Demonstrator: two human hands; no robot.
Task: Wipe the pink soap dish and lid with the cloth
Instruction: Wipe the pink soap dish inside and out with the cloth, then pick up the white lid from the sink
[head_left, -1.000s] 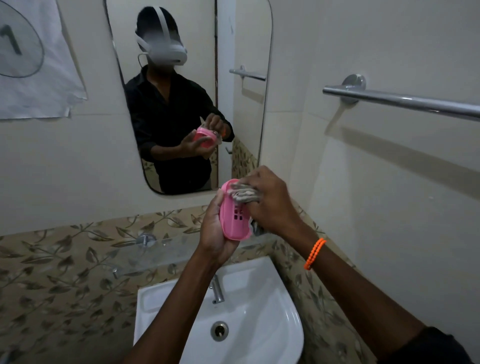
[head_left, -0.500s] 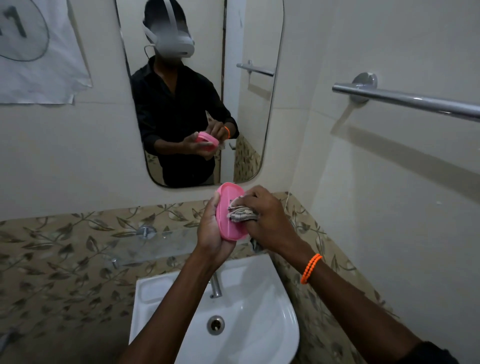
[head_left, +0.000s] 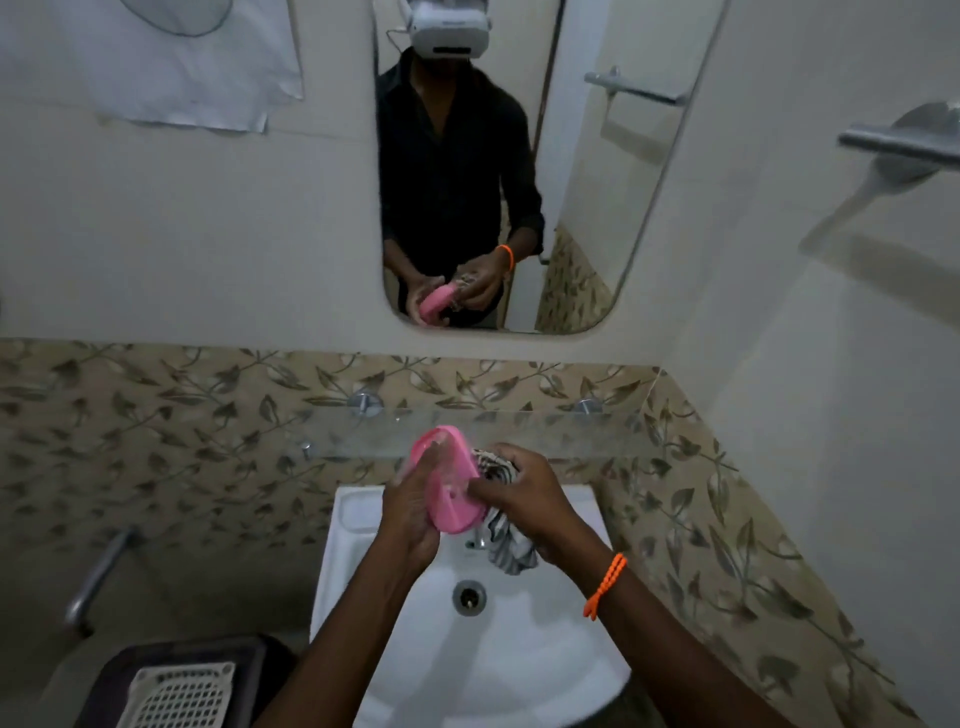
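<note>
Dish (head_left: 451, 491) held on edge over sink (head_left: 519, 649) in L hand (head_left: 413, 501), fingers curled round it, R hand (head_left: 524, 499) gripping cloth (head_left: 506, 545) vs its right side: wiping looks mid-way; can't tell if lid's done.

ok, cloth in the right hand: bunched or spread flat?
Bunched. The right hand grips the striped cloth in a wad against the pink soap dish piece, with a loose end hanging down over the sink.

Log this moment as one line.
left hand holds pink soap dish | right hand grips cloth against it | over sink
</note>
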